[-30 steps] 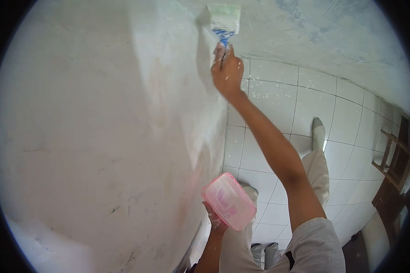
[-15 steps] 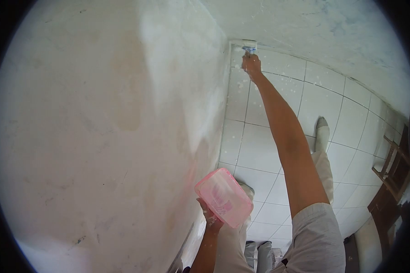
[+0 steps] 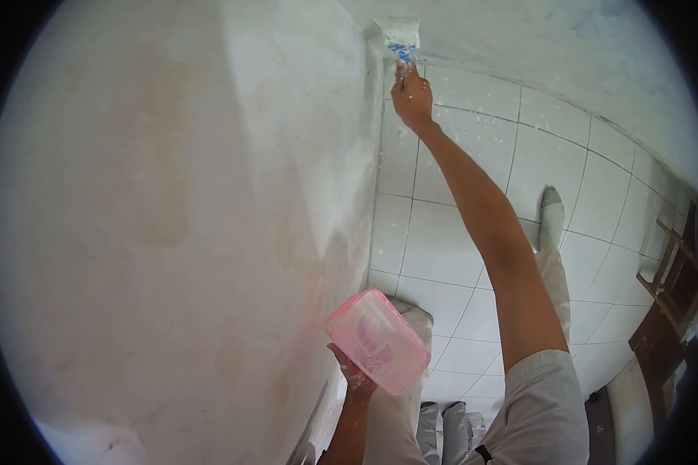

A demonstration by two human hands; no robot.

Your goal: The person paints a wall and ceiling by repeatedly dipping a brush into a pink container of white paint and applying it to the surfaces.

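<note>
A wide putty knife [image 3: 399,32] with a blue-marked handle is in my right hand [image 3: 412,97], its pale blade against the far wall [image 3: 504,35] just above the floor, near the corner. My right arm is stretched far forward. Low in the view, my left hand [image 3: 354,373] holds a pink rectangular plastic tub [image 3: 378,341] from its left side and underneath. Whitish material coats the inside of the tub. White smears mark the fingers of my left hand.
The left wall [image 3: 209,271] has white and beige patches. White floor tiles [image 3: 442,240] carry white spots. My feet stand on them. Brown wooden furniture [image 3: 667,287] is at the right. Grey bags [image 3: 455,430] lie at the bottom.
My right hand has moved up and slightly left with the putty knife, from the floor edge onto the far wall. The tub has shifted slightly down and left.
</note>
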